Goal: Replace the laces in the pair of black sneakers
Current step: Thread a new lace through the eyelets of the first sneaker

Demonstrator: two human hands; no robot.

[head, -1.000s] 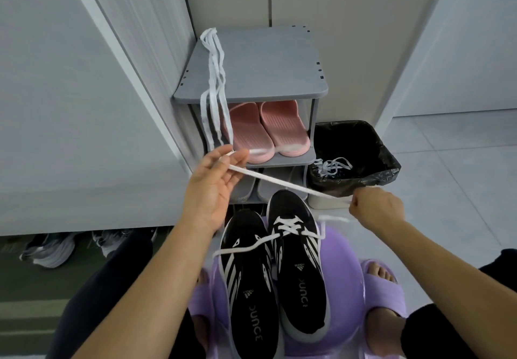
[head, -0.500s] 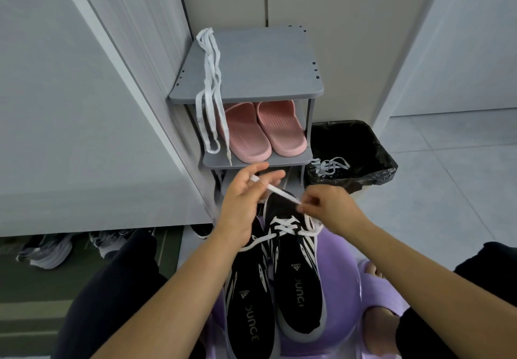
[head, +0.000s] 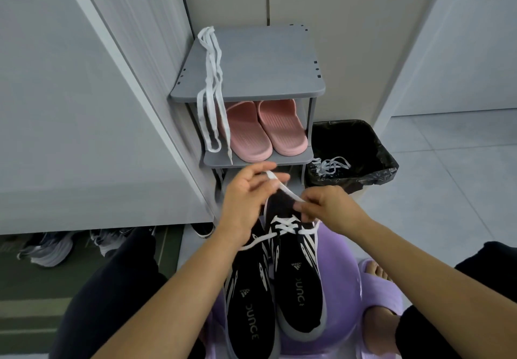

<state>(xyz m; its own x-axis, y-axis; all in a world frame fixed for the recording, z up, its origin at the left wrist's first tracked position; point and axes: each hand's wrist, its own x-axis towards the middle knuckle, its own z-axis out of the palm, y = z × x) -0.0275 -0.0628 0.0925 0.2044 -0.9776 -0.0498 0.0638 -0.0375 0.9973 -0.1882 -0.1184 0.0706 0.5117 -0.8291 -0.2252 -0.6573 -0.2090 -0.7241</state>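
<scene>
Pair of black sneakers [head: 300, 288] side by side on purple stool [head: 344, 274], toes away from the person. White lace [head: 285, 190] crossed through the right shoe's lowest eyelets. One end drawn taut above the toe: left hand [head: 246, 199] holds it between fingers, right hand [head: 330, 207] pinches it. Spare lace [head: 209, 78] hangs off grey rack [head: 265, 61]. Bin [head: 372, 145] holds more laces.

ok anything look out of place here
Two things. White laces hang loosely off the top of the grey rack, dangling in front of the pink slippers. Another tangle of laces lies on the rim of the black bin, not fully inside.
</scene>
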